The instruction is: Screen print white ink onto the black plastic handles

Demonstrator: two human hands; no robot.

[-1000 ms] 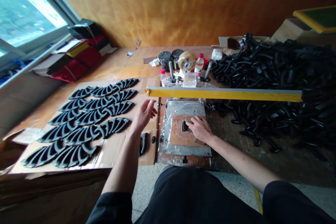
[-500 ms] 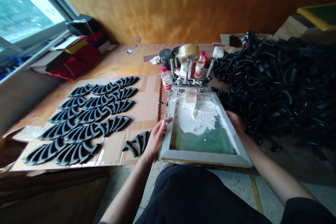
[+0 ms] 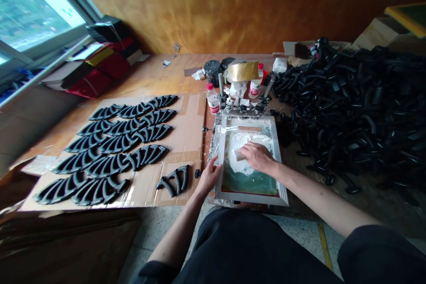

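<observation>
A metal-framed screen lies at the bench's front edge, its green mesh partly covered with white paste. My right hand is closed on a pale flat scraper over the paste. At the frame's left side rests my left hand, thumb and fingers against the rim; whether it grips the rim is hard to tell. Behind the screen stands a clamp fixture with two upright posts.
Black curved parts lie in rows on cardboard to the left. A large heap of black parts fills the right. Red-capped bottles, a dark tub and a tape roll stand behind the fixture.
My right hand has left the frame's right side and come over the mesh, now holding the scraper. The frame sits lower and flatter. My left hand has shifted slightly down along its side.
</observation>
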